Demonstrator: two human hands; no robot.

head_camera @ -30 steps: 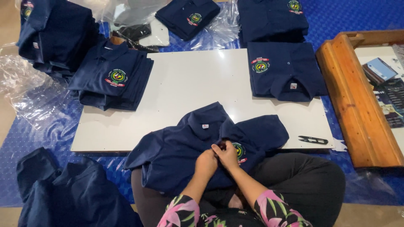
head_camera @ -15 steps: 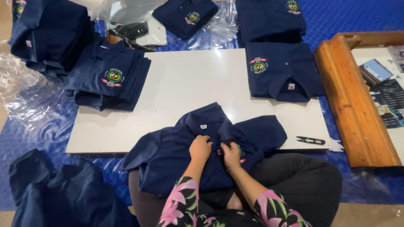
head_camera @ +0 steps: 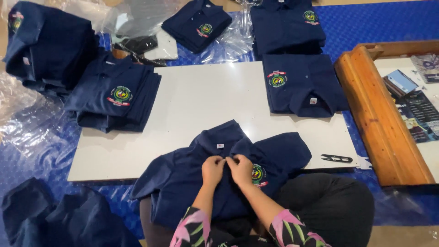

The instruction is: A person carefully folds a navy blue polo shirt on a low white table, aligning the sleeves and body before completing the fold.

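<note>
I am sitting at the near edge of a low white board (head_camera: 201, 105) with a navy polo shirt (head_camera: 192, 178) spread half over my lap and half over the board's near edge; my left hand (head_camera: 213, 168) and my right hand (head_camera: 241, 168) are meeting at the shirt's front opening just below the collar, fingertips touching, each pinching a small fold of the cloth; whether a button is sitting between my fingers I cannot tell, since the spot is too small and dark. The shirt's round embroidered badge (head_camera: 258, 174) is showing just beside my right hand. A small black thread snip (head_camera: 337, 158) is lying on the board near its right corner, well apart from my hands. A folded navy shirt (head_camera: 302, 84) is resting on the far right of the board; a stack of folded shirts (head_camera: 114, 98) is overhanging the far left edge. A wooden frame (head_camera: 379, 119) is standing to the right on the blue mat (head_camera: 388, 23).
</note>
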